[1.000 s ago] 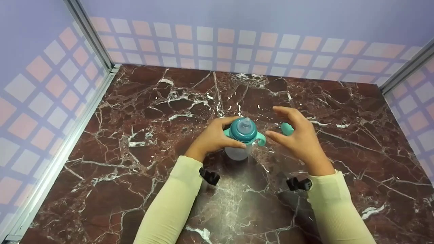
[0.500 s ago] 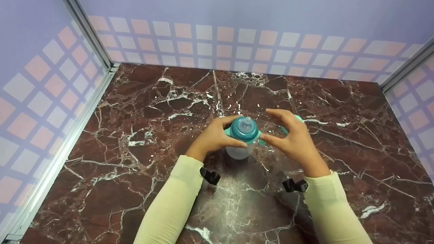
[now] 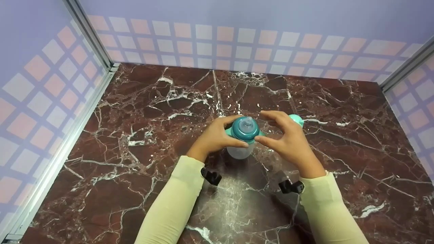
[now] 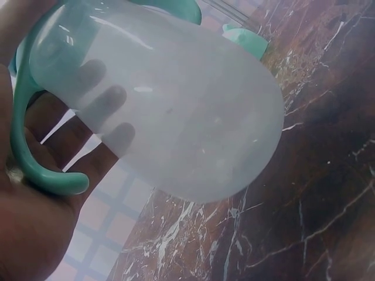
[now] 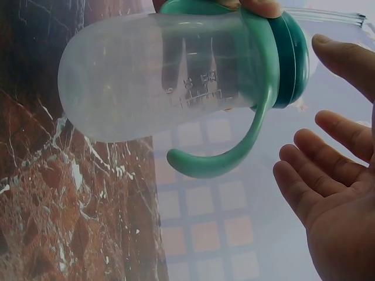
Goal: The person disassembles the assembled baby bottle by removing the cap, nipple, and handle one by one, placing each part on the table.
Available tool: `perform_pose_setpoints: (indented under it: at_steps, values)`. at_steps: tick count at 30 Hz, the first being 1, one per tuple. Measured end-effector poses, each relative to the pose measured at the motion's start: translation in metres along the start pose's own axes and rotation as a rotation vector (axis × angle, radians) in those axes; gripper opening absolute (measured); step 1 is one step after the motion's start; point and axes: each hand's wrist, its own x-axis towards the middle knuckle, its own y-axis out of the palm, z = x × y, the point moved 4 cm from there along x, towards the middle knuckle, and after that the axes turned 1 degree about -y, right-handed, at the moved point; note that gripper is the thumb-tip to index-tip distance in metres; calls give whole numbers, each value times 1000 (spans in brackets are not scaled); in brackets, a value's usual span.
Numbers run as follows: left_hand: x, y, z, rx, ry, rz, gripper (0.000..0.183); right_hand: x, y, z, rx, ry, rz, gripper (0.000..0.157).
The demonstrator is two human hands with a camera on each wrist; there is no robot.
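Note:
My left hand [image 3: 215, 135] grips a baby bottle [image 3: 240, 152] round its upper part, thumb in front and fingers behind. The bottle stands nearly upright, with a frosted body, mint handles [image 5: 217, 161], a dark teal collar [image 5: 293, 61] and a clear teat [image 3: 249, 124] on top. In the left wrist view, the fingers [image 4: 96, 170] show through the clear wall and one handle lies over the palm. My right hand [image 3: 291, 139] is beside the collar, thumb and fingers spread. The right wrist view shows a gap between its thumb [image 5: 345, 61] and the collar.
A mint cap-like piece [image 3: 297, 120] lies on the table behind my right hand, partly hidden by it. The red-brown marble table [image 3: 162, 122] is bounded by a back wall [image 3: 237, 44] and side panels with metal frame strips [image 3: 91, 30].
My right hand has moved left, toward the bottle's collar, uncovering more of the mint piece behind it. My left hand and the bottle have barely shifted.

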Motion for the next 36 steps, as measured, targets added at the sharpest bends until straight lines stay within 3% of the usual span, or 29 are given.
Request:
perform_pose_setpoints:
  at_steps: [12,22,36]
  values:
    - [0,1,1,-7,-26,-9,82,0,10,3,22,-26,10,66]
    - [1,2,0,22,29,3,77,1,17,4,73,7,11,68]
    - [1,6,-1,10,18,8,72,1,22,5,74,8,20,71]
